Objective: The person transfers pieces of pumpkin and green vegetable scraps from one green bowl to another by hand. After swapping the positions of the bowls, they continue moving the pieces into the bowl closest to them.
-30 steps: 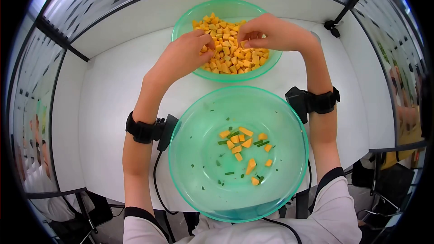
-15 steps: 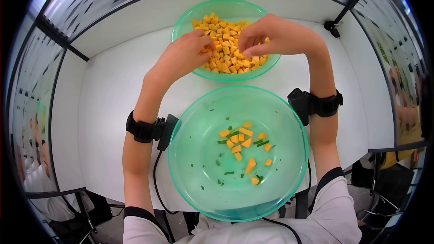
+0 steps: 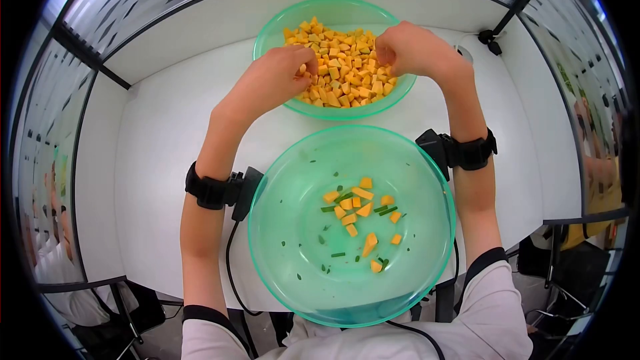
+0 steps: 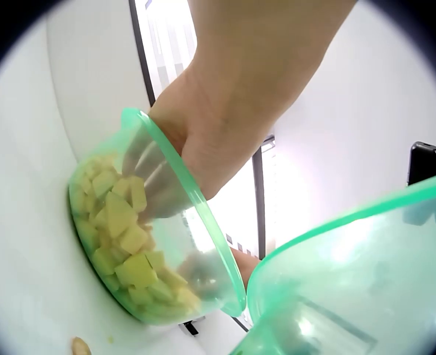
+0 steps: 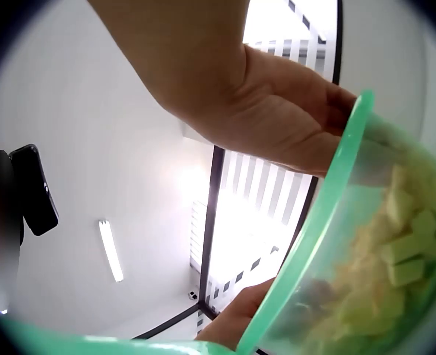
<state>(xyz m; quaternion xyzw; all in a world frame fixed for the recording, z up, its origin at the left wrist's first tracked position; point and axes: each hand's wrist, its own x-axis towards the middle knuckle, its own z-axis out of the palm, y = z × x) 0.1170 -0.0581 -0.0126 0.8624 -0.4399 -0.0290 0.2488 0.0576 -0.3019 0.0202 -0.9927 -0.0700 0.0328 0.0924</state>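
A green translucent bowl (image 3: 340, 115) at the back holds many orange diced cubes (image 3: 343, 70), which look like pumpkin. Over its left side, my left hand (image 3: 270, 80) bends its fingers, with an orange cube (image 3: 302, 69) showing between thumb and index finger. My right hand (image 3: 420, 53) reaches over the right rim, fingers curled down at the cubes; its fingertips are mostly hidden. Nearer me, a larger green bowl (image 3: 287, 160) holds several orange pieces (image 3: 364, 210) and green stem bits (image 3: 339, 255). The left wrist view shows my left fingers (image 4: 148, 166) through the bowl's wall.
Black wrist cameras sit on both forearms, the left one (image 3: 248, 193) and the right one (image 3: 435, 150) close to the near bowl's rim. A black cable (image 3: 230, 253) hangs by the left arm. White panels (image 3: 93, 187) enclose the white table (image 3: 167, 160).
An orange cube has dropped into the near bowl, at the back of the pieces there. My right hand came toward me, then moved back right to the far bowl's right side. The left hand barely moved.
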